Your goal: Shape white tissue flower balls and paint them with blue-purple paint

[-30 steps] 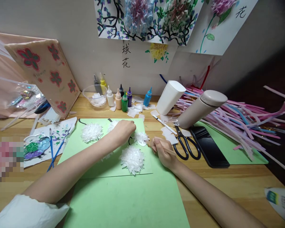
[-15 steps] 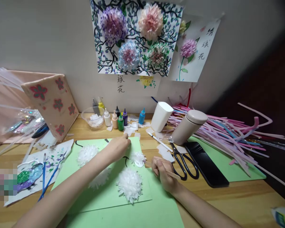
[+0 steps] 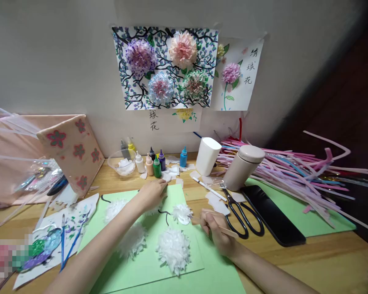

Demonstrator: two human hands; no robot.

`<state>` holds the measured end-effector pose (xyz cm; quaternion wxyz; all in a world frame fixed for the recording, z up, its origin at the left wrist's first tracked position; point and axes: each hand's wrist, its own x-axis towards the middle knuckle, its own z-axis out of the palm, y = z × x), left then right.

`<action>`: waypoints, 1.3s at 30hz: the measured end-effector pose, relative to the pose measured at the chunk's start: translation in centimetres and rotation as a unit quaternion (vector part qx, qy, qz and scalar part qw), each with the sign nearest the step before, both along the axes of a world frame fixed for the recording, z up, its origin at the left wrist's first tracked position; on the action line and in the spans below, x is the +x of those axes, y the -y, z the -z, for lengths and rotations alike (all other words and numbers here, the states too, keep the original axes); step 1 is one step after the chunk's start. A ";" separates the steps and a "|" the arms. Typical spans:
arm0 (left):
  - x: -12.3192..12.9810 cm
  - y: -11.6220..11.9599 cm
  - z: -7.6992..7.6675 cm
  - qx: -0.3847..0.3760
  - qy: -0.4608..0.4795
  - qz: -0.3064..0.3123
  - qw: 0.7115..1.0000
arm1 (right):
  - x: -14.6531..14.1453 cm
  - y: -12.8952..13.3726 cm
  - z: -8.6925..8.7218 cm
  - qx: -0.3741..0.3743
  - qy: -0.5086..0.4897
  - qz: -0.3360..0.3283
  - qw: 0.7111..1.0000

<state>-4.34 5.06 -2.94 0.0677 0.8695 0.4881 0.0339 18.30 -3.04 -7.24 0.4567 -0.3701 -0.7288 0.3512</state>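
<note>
My left hand [image 3: 151, 195] reaches to the far edge of a green sheet [image 3: 147, 267], fingers bent together beside small white paper pieces [image 3: 168, 176]. What its fingertips pinch, if anything, is hidden. My right hand [image 3: 216, 230] grips a flat wooden stick [image 3: 230, 232], its thin end close to a small white paper flower [image 3: 182, 213] with a smooth white patch. Larger ruffled white paper flowers sit on the sheet: one at the front [image 3: 173, 250], others partly behind my left forearm. Short black lines [image 3: 165, 215] mark the green surface.
Black scissors [image 3: 243, 216], a phone [image 3: 272, 214] and a lidded tumbler [image 3: 244, 167] stand or lie at right. Several paint bottles [image 3: 156, 167] line the back. Paintbrushes [image 3: 75, 241] lie on a stained paper at left. Pipe cleaners [image 3: 288, 167] fill the far right.
The view has tilted upward, so everything sits lower in the picture. Both hands keep nearly the same places over the sheet. More of the flowers by my left forearm shows.
</note>
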 end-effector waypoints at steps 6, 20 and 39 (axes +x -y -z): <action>-0.2 -0.1 -1.9 0.004 0.043 0.002 0.999 | 0.2 -0.1 0.0 -0.003 0.002 0.002 1.000; 1.2 2.5 -6.3 -0.041 0.285 -0.040 0.957 | 0.0 -0.1 -0.6 0.045 0.083 -0.075 0.993; 2.8 3.6 -4.0 -0.247 0.204 0.100 0.942 | -0.2 -0.5 -1.0 0.006 0.116 -0.100 0.988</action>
